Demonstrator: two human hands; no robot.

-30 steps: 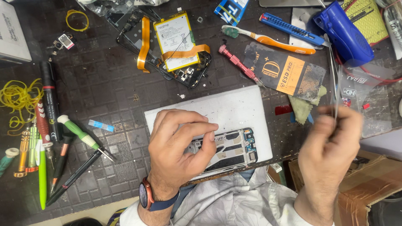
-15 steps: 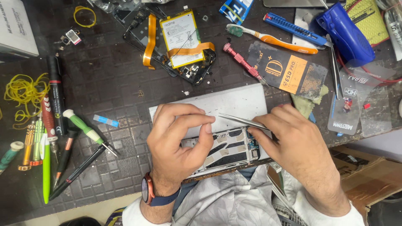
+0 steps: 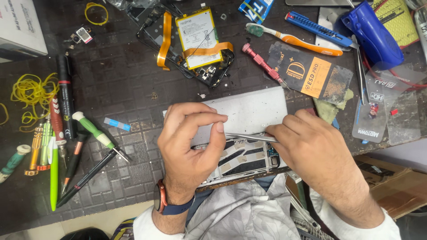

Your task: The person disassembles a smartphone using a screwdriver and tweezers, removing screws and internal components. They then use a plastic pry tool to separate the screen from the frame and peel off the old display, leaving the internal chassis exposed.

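Head view: opened phone frame (image 3: 242,161) lies under both my hands at the counter (image 3: 124,89) edge, long axis running L-R. R hand (image 3: 318,153) fingers pinched shut on tweezers (image 3: 249,137), tips pointing L toward L thumb. L hand (image 3: 191,142) nearer, fingers curled, clamped on frame's L end.

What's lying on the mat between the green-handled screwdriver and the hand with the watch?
In the head view, a small light-blue strip lies between the green-handled screwdriver and the left hand; otherwise bare dark mat.
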